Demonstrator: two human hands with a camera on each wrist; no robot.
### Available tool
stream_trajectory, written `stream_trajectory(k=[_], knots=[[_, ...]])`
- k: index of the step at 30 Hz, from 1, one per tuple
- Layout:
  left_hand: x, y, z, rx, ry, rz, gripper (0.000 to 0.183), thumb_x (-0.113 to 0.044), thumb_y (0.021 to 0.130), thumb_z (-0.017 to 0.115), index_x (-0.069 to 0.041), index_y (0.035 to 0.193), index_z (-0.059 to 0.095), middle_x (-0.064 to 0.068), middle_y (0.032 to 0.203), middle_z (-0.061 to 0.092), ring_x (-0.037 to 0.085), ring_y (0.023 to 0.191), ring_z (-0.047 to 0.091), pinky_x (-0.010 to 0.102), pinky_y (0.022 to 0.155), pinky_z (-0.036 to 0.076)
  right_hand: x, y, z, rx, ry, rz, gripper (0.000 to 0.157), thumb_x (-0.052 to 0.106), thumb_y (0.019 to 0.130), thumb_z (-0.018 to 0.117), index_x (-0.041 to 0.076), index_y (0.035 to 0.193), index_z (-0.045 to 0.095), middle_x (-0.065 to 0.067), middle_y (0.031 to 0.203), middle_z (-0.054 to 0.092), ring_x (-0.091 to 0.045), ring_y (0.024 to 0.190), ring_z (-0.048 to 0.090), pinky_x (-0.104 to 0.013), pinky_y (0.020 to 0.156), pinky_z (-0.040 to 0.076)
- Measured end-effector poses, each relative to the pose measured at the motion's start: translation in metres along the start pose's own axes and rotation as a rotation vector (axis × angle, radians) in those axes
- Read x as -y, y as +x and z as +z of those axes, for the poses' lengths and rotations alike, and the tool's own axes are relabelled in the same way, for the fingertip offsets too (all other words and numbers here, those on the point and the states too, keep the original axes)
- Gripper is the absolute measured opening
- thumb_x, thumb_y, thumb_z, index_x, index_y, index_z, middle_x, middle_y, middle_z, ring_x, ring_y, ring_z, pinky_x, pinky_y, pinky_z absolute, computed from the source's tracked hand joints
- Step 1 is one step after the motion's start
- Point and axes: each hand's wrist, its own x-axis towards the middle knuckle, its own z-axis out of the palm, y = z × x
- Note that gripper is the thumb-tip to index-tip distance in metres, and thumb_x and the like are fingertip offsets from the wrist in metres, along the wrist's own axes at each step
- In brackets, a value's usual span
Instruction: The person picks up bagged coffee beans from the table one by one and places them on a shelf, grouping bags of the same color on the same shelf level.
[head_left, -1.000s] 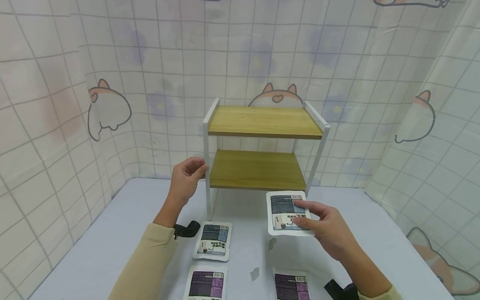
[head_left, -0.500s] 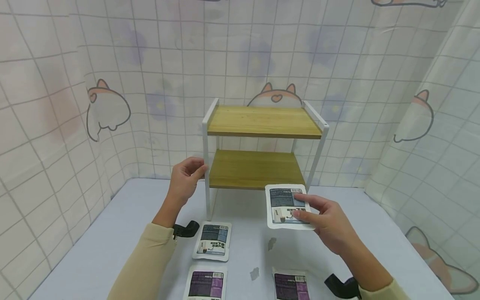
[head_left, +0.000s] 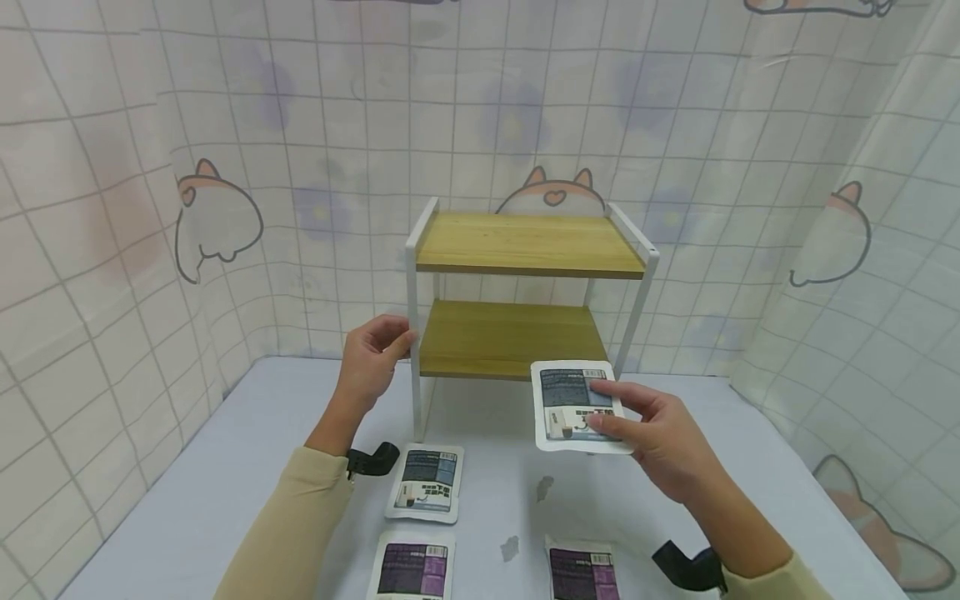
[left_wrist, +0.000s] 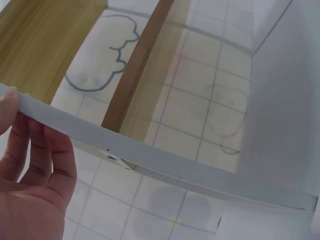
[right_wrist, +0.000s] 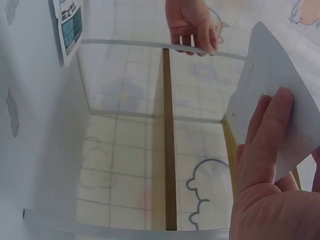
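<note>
In the head view my right hand [head_left: 660,433] pinches a flat white-edged packet [head_left: 566,398] with a dark blue label, thumb and fingertip on its printed face. It hangs above the table, overlapping the right front of the lower shelf board [head_left: 510,333]. The right wrist view shows the packet's plain white back [right_wrist: 270,85], with several fingers against it. My left hand [head_left: 373,358] grips the left front post [head_left: 414,392] of a two-tier shelf rack, whose upper board [head_left: 525,242] is also wooden. In the left wrist view the thumb and fingers wrap the white post [left_wrist: 165,160].
Another blue-labelled packet [head_left: 427,482] lies on the white table [head_left: 262,483] before the rack's left post. Nearer me lie two purple-labelled packets, one left [head_left: 412,570] and one right [head_left: 582,573], both cut by the frame. A grid-patterned curtain [head_left: 337,208] surrounds the table.
My right hand has raised the blue-labelled packet slightly, up toward the front edge of the lower board. My left hand stays on the post.
</note>
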Motion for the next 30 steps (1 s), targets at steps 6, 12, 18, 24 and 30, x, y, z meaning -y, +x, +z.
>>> stream_trajectory(k=[6,12,18,24,30], knots=[[0.000,0.000,0.000,0.002,0.004,0.001,0.024,-0.017,0.098,0.071,0.000,0.115,0.070,0.017,0.106,0.070,0.009,0.087,0.068,0.018,0.078,0.059,0.006,0.000,0.000,0.004,-0.007,-0.021,0.055,0.012,0.095,0.074,0.007,0.146,0.055,-0.022,0.153,0.038,-0.018,0.103,0.072,-0.026,0.089,0.060],[0.001,0.000,0.000,0.002,0.010,-0.002,0.026,-0.019,0.098,0.071,0.001,0.116,0.070,0.018,0.107,0.070,0.010,0.088,0.068,0.018,0.079,0.059,0.011,0.001,-0.001,0.019,-0.017,-0.043,0.055,0.012,0.095,0.074,0.006,0.147,0.055,-0.021,0.154,0.037,-0.018,0.103,0.071,-0.026,0.089,0.060],[0.001,0.000,0.000,0.009,0.018,-0.008,0.027,-0.021,0.098,0.071,-0.001,0.115,0.070,0.018,0.108,0.070,0.012,0.089,0.067,0.019,0.080,0.059,0.017,0.001,-0.002,0.029,-0.023,-0.047,0.055,0.012,0.095,0.074,0.006,0.146,0.055,-0.022,0.150,0.042,-0.018,0.102,0.072,-0.025,0.089,0.060],[0.001,0.000,-0.001,0.010,0.015,-0.016,0.025,-0.021,0.098,0.071,-0.002,0.115,0.071,0.019,0.109,0.070,0.013,0.090,0.068,0.020,0.081,0.060,0.023,0.001,-0.002,0.029,-0.033,-0.051,0.056,0.012,0.094,0.075,0.007,0.146,0.056,-0.021,0.156,0.037,-0.017,0.103,0.071,-0.024,0.089,0.060],[0.000,0.000,-0.001,0.014,0.022,-0.015,0.026,-0.021,0.098,0.071,-0.001,0.115,0.070,0.019,0.109,0.070,0.015,0.090,0.067,0.020,0.081,0.060,0.028,0.003,-0.002,0.013,-0.026,-0.053,0.055,0.012,0.093,0.076,0.007,0.145,0.058,-0.019,0.159,0.032,-0.019,0.105,0.071,-0.026,0.091,0.060]])
